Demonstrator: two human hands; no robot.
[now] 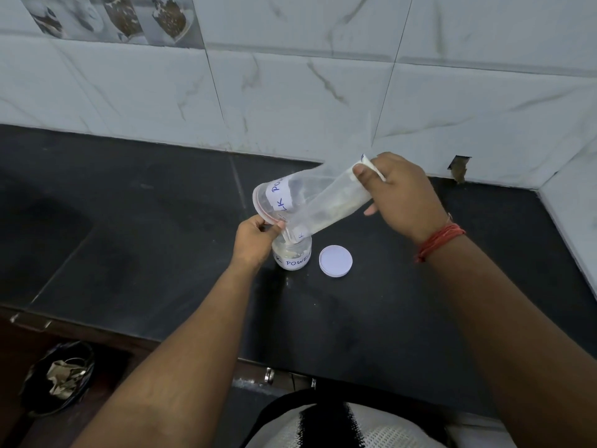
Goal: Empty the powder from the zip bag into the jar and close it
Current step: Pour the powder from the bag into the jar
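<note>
A clear zip bag (319, 198) with a white label is tilted, mouth down to the left, over a small open jar (292, 253) labelled "POWDER" on the black counter. White powder streams from the bag's mouth into the jar, which holds some powder. My left hand (255, 240) pinches the bag's red zip edge right beside the jar's rim. My right hand (400, 195) holds the bag's raised bottom corner. The jar's white lid (335, 261) lies flat on the counter just right of the jar.
The black stone counter (161, 253) meets a marble-tiled wall (290, 92) behind, with a side wall at the far right. A dark bin (59, 378) with crumpled paper stands on the floor at lower left, beyond the counter's front edge.
</note>
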